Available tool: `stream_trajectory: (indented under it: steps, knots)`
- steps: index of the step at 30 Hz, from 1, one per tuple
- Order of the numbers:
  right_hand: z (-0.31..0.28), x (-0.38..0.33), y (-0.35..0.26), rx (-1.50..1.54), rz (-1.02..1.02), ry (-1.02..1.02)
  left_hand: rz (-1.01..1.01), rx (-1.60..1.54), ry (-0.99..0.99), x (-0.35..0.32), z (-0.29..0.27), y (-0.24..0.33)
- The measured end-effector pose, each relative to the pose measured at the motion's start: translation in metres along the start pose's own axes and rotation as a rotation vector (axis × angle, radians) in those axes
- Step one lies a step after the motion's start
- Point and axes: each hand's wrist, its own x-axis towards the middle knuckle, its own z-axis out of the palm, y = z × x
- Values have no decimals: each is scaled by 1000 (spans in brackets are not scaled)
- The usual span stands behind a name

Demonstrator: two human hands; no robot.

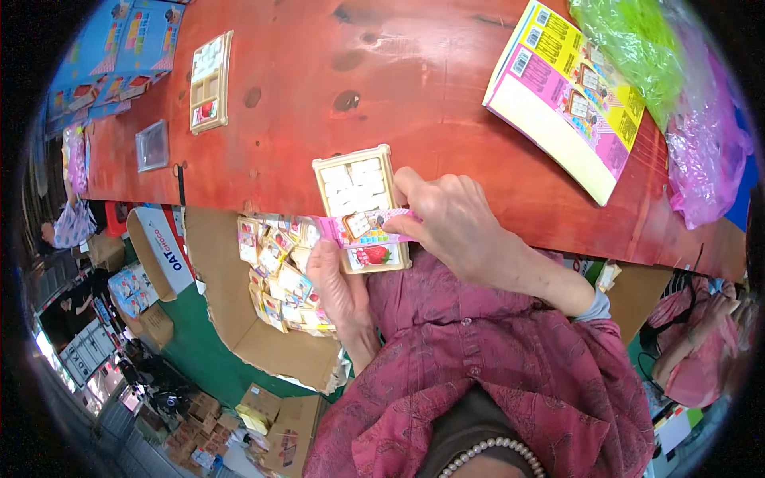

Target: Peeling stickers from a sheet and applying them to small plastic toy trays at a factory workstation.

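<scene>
At the table's near edge lies a small cream tray (356,177) holding white tile-like pieces, with a strawberry picture at its near end. A pink printed paper strip (366,227) crosses over the tray. My right hand (453,219) has its thumb and fingers closed on the strip's right end. On the other side, my left hand (339,287) holds the strip's left end, its thumb upward by the tray's edge; its other fingers are partly hidden. Beneath my left hand, a cardboard box (219,279) contains several trays (283,279) with printed strips.
A stack of printed pink and yellow sheets (570,103) lies at the right, beside green and pink plastic bags (637,56). Another cream tray (209,84) and a clear plastic lid-like piece (152,146) rest at the left. Blue printed boxes (119,48) stand far left.
</scene>
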Motion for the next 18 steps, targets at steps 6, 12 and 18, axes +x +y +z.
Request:
stream_trajectory:
  steps: [6, 12, 18]
  knots:
    - [0, 1, -1, 0, -10, -22, -240, -215, -182, -1, -7, -3]
    - [-13, 5, -6, 817, 17, -203, -262, -321, -55, -17, -15, 7]
    - [-19, 5, -14, 1070, -91, -251, -403, -499, -100, -20, -2, 22]
